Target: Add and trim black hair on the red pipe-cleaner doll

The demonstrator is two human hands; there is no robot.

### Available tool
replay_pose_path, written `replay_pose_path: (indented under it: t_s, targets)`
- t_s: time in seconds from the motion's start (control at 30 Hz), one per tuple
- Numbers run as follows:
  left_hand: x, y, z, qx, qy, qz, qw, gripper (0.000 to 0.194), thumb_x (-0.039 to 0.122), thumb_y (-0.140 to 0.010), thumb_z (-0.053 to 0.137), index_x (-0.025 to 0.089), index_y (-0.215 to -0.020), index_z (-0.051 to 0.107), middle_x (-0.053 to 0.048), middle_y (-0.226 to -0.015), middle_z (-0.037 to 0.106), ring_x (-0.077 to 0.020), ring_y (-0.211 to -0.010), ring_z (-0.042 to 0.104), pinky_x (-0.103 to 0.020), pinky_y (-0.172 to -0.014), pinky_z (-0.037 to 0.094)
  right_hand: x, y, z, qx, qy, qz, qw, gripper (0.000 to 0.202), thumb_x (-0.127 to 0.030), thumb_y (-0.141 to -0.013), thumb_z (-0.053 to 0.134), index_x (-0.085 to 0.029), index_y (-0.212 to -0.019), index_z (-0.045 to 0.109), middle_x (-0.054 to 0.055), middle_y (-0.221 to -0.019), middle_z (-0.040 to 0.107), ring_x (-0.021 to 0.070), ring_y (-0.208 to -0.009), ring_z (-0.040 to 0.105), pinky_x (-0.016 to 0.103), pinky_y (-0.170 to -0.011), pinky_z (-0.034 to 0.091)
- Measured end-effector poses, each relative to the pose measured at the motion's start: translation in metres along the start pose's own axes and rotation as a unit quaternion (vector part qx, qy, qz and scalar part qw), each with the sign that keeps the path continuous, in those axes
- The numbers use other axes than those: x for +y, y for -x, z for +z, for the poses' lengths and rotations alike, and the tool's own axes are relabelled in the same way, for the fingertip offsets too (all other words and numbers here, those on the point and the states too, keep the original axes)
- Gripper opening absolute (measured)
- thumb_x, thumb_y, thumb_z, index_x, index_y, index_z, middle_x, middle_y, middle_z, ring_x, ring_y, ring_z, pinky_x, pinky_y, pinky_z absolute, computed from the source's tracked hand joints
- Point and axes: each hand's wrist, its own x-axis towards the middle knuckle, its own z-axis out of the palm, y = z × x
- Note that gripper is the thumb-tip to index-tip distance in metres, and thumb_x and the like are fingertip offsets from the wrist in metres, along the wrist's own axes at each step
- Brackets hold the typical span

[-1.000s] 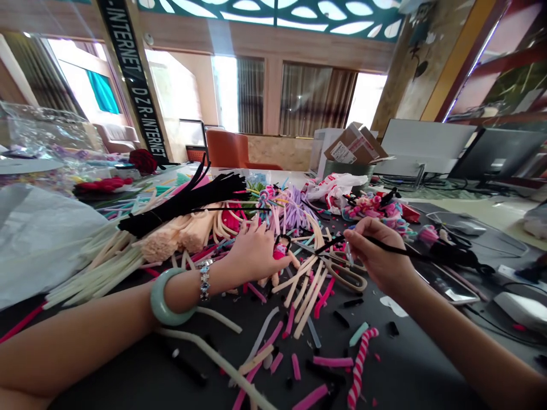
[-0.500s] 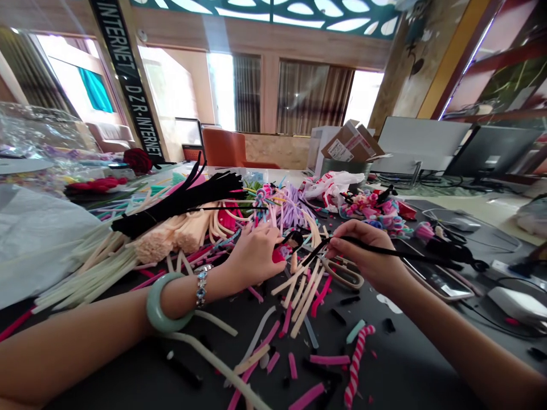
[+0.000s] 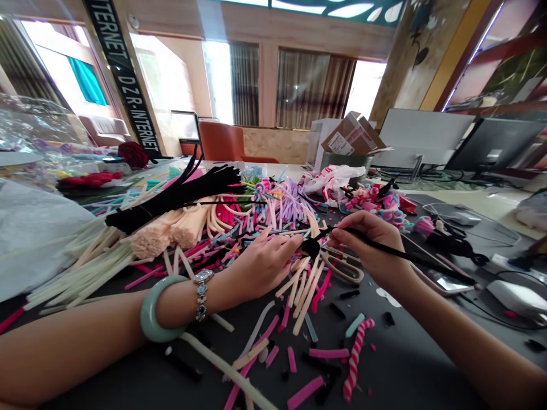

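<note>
My right hand (image 3: pixel 378 245) pinches a long black pipe cleaner (image 3: pixel 421 265), whose free end trails off to the right. Its other end runs leftward to a small black fuzzy piece (image 3: pixel 311 246). That piece is at the fingertips of my left hand (image 3: pixel 267 262), which are closed on it; part of it is hidden by the fingers. Just below the black strand lie scissors (image 3: pixel 343 266) with beige handles. Cut cream pipe cleaner pieces (image 3: pixel 305 293) lie beneath the hands.
A black pipe cleaner bundle (image 3: pixel 175 199) rests on cream bundles (image 3: pixel 158 236) at left. Purple stems (image 3: pixel 290 202) and a plastic bag (image 3: pixel 333 182) stand behind. Pink scraps (image 3: pixel 305 393) and a striped twist (image 3: pixel 358 359) lie in front. A phone (image 3: pixel 448 283) and monitors (image 3: pixel 423 139) are at right.
My left hand has turned and moved right, its fingers now extending to the black piece. My right hand has risen slightly with the pipe cleaner. The camera view has shifted a little.
</note>
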Motion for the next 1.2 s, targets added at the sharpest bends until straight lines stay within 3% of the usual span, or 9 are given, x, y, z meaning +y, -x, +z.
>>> replay_pose_path:
  t_s: [0.3, 0.6, 0.8, 1.2]
  targets:
    - [0.000, -0.001, 0.002, 0.046, -0.016, 0.034, 0.998, 0.031, 0.023, -0.093, 0.045, 0.013, -0.123, 0.042, -0.011, -0.114, 0.064, -0.0227, -0.104, 0.063, -0.042, -0.091, 0.049, 0.001, 0.002, 0.003, 0.013, 0.071, -0.052, 0.996, 0.012, -0.023, -0.075, 0.071, -0.022, -0.076, 0.060, -0.001, -0.068, 0.066, 0.0146, -0.063, 0.068, 0.024, -0.060, 0.055]
    - [-0.002, -0.001, 0.005, 0.031, 0.001, 0.021, 0.999, 0.031, 0.024, -0.091, 0.050, 0.015, -0.121, 0.045, -0.012, -0.113, 0.064, -0.0232, -0.104, 0.062, -0.039, -0.091, 0.049, 0.005, -0.001, -0.002, 0.001, 0.125, -0.078, 0.989, 0.009, -0.018, -0.076, 0.068, -0.023, -0.075, 0.061, -0.001, -0.071, 0.068, 0.0153, -0.067, 0.068, 0.025, -0.061, 0.054]
    - [-0.002, 0.000, 0.008, 0.041, 0.029, 0.003, 0.999, 0.034, 0.025, -0.090, 0.053, 0.015, -0.122, 0.044, -0.011, -0.109, 0.064, -0.0232, -0.101, 0.063, -0.038, -0.088, 0.050, 0.007, -0.002, -0.008, 0.002, 0.249, -0.139, 0.958, 0.011, -0.021, -0.079, 0.067, -0.026, -0.088, 0.070, -0.001, -0.082, 0.073, 0.0162, -0.073, 0.068, 0.027, -0.066, 0.053]
    - [-0.004, 0.000, 0.010, 0.048, 0.048, 0.013, 0.998, 0.038, 0.024, -0.090, 0.054, 0.017, -0.126, 0.045, -0.012, -0.116, 0.063, -0.0236, -0.104, 0.062, -0.038, -0.089, 0.051, 0.002, 0.004, -0.010, -0.012, 0.300, -0.241, 0.923, 0.014, -0.017, -0.086, 0.059, -0.026, -0.087, 0.070, -0.001, -0.083, 0.072, 0.0168, -0.076, 0.068, 0.028, -0.069, 0.054]
